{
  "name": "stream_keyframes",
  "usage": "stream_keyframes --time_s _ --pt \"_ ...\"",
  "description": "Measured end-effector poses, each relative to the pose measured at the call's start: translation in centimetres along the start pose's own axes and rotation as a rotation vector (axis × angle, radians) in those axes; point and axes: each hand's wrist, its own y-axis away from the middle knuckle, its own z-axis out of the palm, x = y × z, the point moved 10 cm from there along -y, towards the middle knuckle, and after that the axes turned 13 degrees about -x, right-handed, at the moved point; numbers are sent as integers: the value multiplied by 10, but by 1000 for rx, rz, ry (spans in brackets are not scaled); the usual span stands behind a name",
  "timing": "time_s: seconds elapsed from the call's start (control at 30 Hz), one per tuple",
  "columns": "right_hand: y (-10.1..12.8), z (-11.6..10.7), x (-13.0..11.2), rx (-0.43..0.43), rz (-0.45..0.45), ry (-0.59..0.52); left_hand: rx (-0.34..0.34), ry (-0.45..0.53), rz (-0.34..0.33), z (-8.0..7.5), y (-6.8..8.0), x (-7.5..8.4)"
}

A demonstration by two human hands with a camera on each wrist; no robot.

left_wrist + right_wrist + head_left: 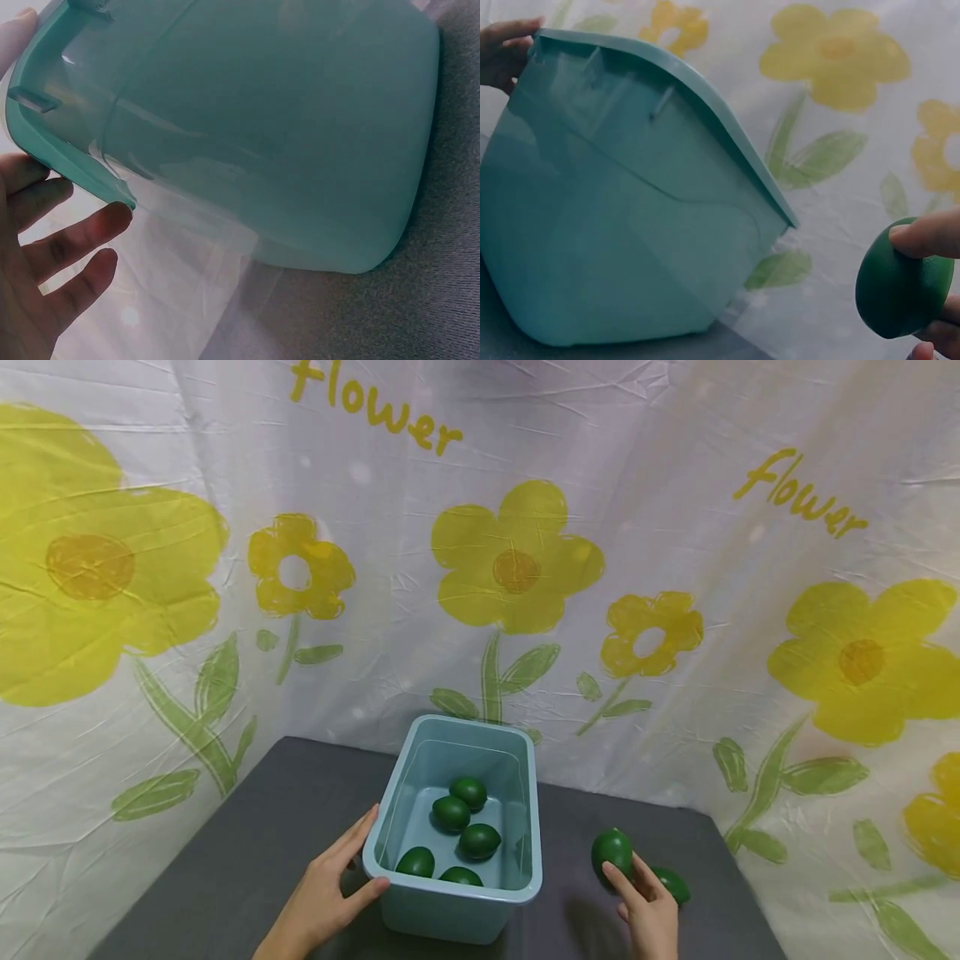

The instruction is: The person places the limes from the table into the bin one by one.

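On the dark grey desk (247, 827) in front of me stands a pale teal plastic bin (457, 906), rectangular, with rounded corners, a turned-out rim and slightly see-through walls; my left hand (330, 885) rests against its near left corner, fingers straight along the outer wall and thumb laid on the rim, not curled round anything; the left wrist view shows those fingers (75, 240) spread just under the rim's edge. Inside the bin I count five dark green, glossy, egg-shaped fruits, which look like avocados (479, 841), lying loose on the bottom, some touching each other. To the right of the bin, near but apart from it, my right hand (648, 906) pinches a sixth avocado (611, 852) between thumb and fingertips, holding it upright; the right wrist view shows the finger over its top and its smooth, matt green skin. A seventh avocado (673, 883) lies on the desk just behind that hand, partly hidden by it. Seven avocados in all, one bin, two hands; behind hangs a white cloth (675, 527) printed with yellow flowers and the word "flower" twice.
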Motion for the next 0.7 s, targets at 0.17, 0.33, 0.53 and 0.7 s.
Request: stream_keyframes --time_s 0.17,0.33,0.53,0.7 --pt "0 13 -14 -36 -33 -4 17 -10 13 -1 -1 0" --pt "3 24 -27 -47 -77 14 30 -22 21 -2 -1 0" --pt "6 36 -36 -43 -111 34 21 -16 15 0 -1 1" --pt "5 45 -42 -37 -134 28 22 -16 17 0 0 1"
